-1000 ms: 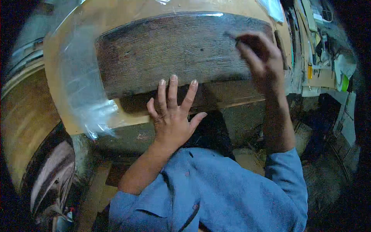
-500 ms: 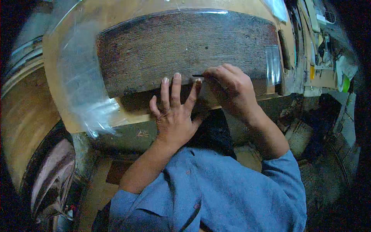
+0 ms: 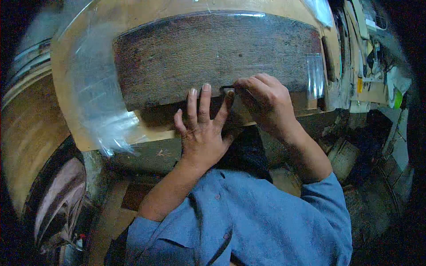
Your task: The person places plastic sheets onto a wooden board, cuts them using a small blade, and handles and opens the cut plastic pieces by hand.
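Observation:
A wide, dark, finely ridged panel (image 3: 213,48) with a curved far edge lies on a tan board (image 3: 62,84). My left hand (image 3: 202,137) rests with its fingers spread at the panel's near edge, the middle fingertips on its surface. To its right, my right hand (image 3: 268,99) is closed in a pinch on a thin dark rod-like tool (image 3: 227,87). The tool points left, with its tip at the panel's near edge, just above the left index fingertip. Its other end is hidden inside the right hand, so its exact kind cannot be made out.
Clear plastic film (image 3: 95,84) covers the board's left side, and a clear strip (image 3: 315,75) lies over the panel's right end. A dark narrow bar (image 3: 329,57) stands beyond it. Cluttered tools and scraps (image 3: 377,66) fill the far right. A draped cloth (image 3: 62,190) is at lower left.
The view has shifted very slightly. Both hands keep almost the same pose, and the tool stays at the panel's near edge, showing a little differently at its tip.

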A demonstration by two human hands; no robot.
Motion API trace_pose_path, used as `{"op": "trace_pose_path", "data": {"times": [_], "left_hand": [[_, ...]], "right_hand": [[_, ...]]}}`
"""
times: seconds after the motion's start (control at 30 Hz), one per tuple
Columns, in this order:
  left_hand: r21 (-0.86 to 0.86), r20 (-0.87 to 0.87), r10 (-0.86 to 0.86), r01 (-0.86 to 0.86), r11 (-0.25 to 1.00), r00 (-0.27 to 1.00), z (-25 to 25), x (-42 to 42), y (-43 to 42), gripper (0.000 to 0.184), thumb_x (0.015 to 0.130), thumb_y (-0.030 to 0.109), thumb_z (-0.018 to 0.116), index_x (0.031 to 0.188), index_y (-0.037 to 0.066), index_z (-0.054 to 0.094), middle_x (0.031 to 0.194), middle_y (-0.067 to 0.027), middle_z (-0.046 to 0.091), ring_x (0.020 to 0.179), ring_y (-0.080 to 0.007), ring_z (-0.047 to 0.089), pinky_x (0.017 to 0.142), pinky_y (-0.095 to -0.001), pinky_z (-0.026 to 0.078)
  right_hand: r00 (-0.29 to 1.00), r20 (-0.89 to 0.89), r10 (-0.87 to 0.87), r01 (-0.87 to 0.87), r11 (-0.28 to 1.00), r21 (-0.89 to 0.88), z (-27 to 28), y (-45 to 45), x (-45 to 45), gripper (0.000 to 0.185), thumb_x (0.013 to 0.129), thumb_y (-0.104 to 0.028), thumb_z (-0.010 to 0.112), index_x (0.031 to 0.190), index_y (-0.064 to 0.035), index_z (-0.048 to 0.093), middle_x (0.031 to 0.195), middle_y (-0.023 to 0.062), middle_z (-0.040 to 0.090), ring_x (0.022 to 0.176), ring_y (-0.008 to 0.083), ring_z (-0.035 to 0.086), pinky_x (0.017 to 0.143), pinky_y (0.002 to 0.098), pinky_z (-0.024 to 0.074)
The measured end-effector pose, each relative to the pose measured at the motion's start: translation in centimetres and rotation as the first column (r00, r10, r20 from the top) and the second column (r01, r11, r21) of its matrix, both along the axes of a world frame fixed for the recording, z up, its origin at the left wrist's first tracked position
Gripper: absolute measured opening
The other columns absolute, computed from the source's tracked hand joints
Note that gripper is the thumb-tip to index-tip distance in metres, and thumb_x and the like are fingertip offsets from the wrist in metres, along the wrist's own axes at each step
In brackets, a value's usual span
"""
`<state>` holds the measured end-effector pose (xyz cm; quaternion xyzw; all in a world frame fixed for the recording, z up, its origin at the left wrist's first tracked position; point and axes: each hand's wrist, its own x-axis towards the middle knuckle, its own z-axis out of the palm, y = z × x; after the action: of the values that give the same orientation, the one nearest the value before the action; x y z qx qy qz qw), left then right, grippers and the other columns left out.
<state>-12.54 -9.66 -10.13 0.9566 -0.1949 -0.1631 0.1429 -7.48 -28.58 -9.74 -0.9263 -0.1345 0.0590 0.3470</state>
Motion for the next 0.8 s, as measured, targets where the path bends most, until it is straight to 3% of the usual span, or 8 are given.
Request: {"op": "trace_pose_path", "data": {"times": [0.13,0.2,0.23,0.37,0.47,0.6,0.8], "left_hand": [[-0.005,-0.012,-0.001,0.001,1.000,1.000,0.5,0.2,-0.1,0.093,0.068,0.040,0.074,0.147,0.024,0.028,0.153,-0.0162,0.017,0.140,-0.0377,0.013,0.101,-0.0605,0.020],[-0.010,-0.034,-0.002,0.002,1.000,0.999,0.6,0.3,-0.2,0.095,0.068,0.041,0.075,0.148,0.025,0.027,0.153,-0.0158,0.017,0.140,-0.0373,0.013,0.102,-0.0596,0.019],[-0.046,-0.036,0.026,-0.028,0.999,0.999,0.4,0.1,-0.2,0.097,0.068,0.044,0.075,0.149,0.024,0.025,0.153,-0.0152,0.018,0.140,-0.0368,0.014,0.103,-0.0585,0.018],[-0.056,-0.070,0.088,-0.092,0.994,0.994,0.7,0.5,-0.7,0.098,0.070,0.053,0.073,0.149,0.022,0.025,0.153,-0.0136,0.018,0.139,-0.0356,0.015,0.105,-0.0563,0.016],[-0.022,-0.063,0.066,-0.067,0.997,0.996,0.9,0.5,-0.7,0.092,0.072,0.054,0.071,0.148,0.025,0.028,0.153,-0.0145,0.018,0.139,-0.0362,0.015,0.104,-0.0573,0.016],[-0.012,-0.041,0.035,-0.036,0.999,0.999,1.2,0.3,-0.4,0.089,0.072,0.055,0.070,0.147,0.028,0.031,0.153,-0.0159,0.016,0.140,-0.0374,0.013,0.105,-0.0583,0.016],[-0.079,-0.035,-0.012,0.009,0.997,0.999,1.4,-0.7,0.8,0.083,0.072,0.055,0.070,0.143,0.028,0.038,0.154,-0.0181,0.014,0.141,-0.0396,0.010,0.105,-0.0603,0.016]], "right_hand": [[0.991,-0.047,-0.123,0.129,0.978,0.162,0.5,-0.5,-0.1,0.016,0.080,-0.002,0.067,0.096,-0.0045,0.065,0.086,0.0114,0.064,0.076,0.0257,0.064,0.067,0.0326,0.0502],[0.973,-0.075,-0.219,0.231,0.944,0.234,0.0,-1.5,-0.4,0.021,0.080,0.004,0.066,0.100,-0.0034,0.065,0.088,0.0089,0.066,0.077,0.0184,0.063,0.069,0.0281,0.0495],[0.960,-0.144,-0.241,0.272,0.926,0.262,0.4,-1.9,-0.4,0.023,0.080,0.006,0.065,0.101,-0.0032,0.065,0.091,0.0062,0.065,0.080,0.0133,0.061,0.071,0.0259,0.0487],[0.925,-0.218,-0.311,0.368,0.874,0.316,0.9,-3.5,-0.6,0.020,0.083,0.005,0.063,0.101,-0.0027,0.066,0.096,0.0042,0.064,0.083,0.0096,0.058,0.074,0.0227,0.0463],[0.910,-0.170,-0.378,0.413,0.866,0.284,0.5,-5.1,0.2,0.019,0.085,0.005,0.061,0.103,-0.0021,0.065,0.097,0.0038,0.064,0.084,0.0085,0.057,0.076,0.0223,0.0459],[0.801,-0.034,-0.598,0.579,0.758,0.299,-0.3,-7.3,3.5,0.016,0.086,-0.009,0.065,0.100,-0.0023,0.066,0.091,0.0070,0.069,0.080,0.0119,0.063,0.072,0.0251,0.0493],[0.747,0.027,-0.664,0.644,0.734,0.216,-4.5,-12.2,8.2,0.019,0.084,-0.018,0.066,0.096,-0.0036,0.068,0.086,0.0119,0.071,0.078,0.0184,0.068,0.074,0.0291,0.0517]]}}
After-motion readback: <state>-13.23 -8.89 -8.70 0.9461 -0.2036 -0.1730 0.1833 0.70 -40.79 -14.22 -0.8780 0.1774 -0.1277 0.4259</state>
